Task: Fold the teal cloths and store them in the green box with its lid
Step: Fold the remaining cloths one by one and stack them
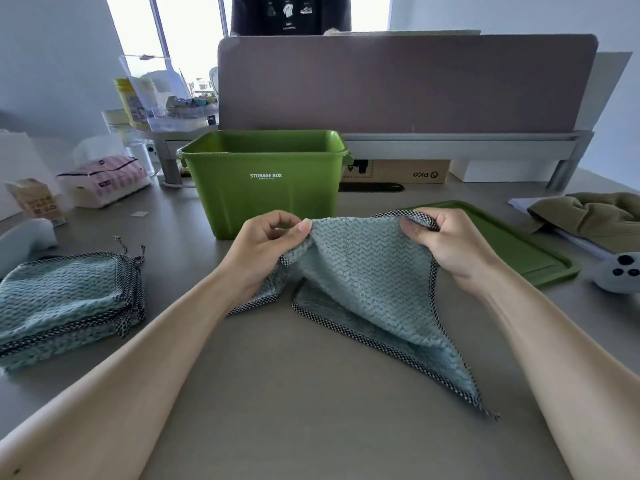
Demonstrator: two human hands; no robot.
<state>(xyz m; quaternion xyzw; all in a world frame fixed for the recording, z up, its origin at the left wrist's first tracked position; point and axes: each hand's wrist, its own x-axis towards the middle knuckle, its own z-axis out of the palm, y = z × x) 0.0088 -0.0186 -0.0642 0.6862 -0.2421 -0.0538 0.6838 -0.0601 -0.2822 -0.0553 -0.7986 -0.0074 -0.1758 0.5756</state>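
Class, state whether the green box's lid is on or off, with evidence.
Off. The lid lies flat on the table, right of the box, whose top is open.

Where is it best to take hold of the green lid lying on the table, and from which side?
Likely the raised rim at the near right corner of the green lid, from the near side. The lid lies flat, so only the rim offers a hold, and its left part is hidden behind the teal cloth and the right hand.

The green box [263, 183] is showing "STORAGE BOX" in white on its front; the cardboard box [398, 171] behind is bearing "PICO" upside down.
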